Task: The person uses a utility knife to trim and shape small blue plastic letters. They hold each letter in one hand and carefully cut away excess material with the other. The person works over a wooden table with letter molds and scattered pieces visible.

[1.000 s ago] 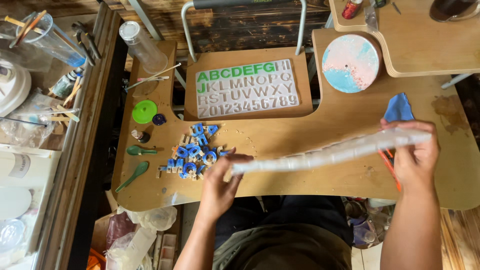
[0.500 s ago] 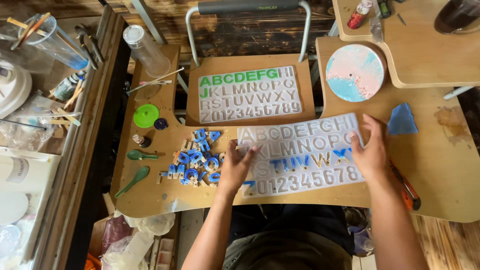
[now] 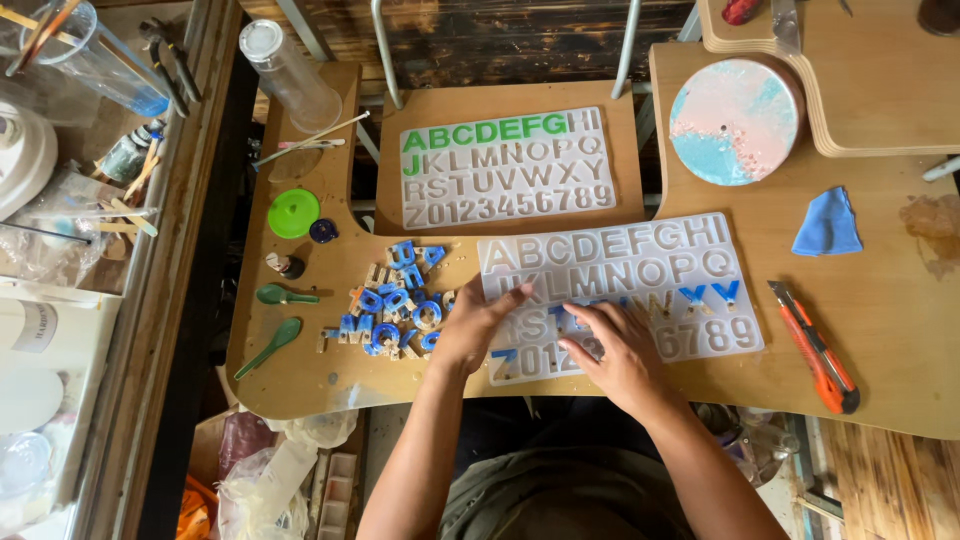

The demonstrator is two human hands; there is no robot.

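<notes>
A clear silicone letter-and-number mould (image 3: 640,270) lies flat on the wooden desk (image 3: 900,360), with a few blue-filled cavities. My left hand (image 3: 475,325) presses on the mould's left side, fingers spread toward its upper left corner. On the lower middle rows rests my right hand (image 3: 615,350), its fingertips pushing at a blue letter. Neither hand grips anything. Just left of the mould sits a pile of blue and wood-coloured cast letters (image 3: 395,300). A second mould (image 3: 505,165) with green letters in its top row lies farther back.
An orange utility knife (image 3: 815,345) lies right of the mould, a blue scrap (image 3: 828,225) behind it. A round pink-and-blue disc (image 3: 735,120), a green lid (image 3: 294,212), two green spoons (image 3: 275,320), a clear cup (image 3: 290,75) and a cluttered side shelf (image 3: 70,200) surround the work.
The mould, held bent above the desk a second ago, now lies flat. My right hand has slid from its right edge to the lower middle; my left hand rests on its left side.
</notes>
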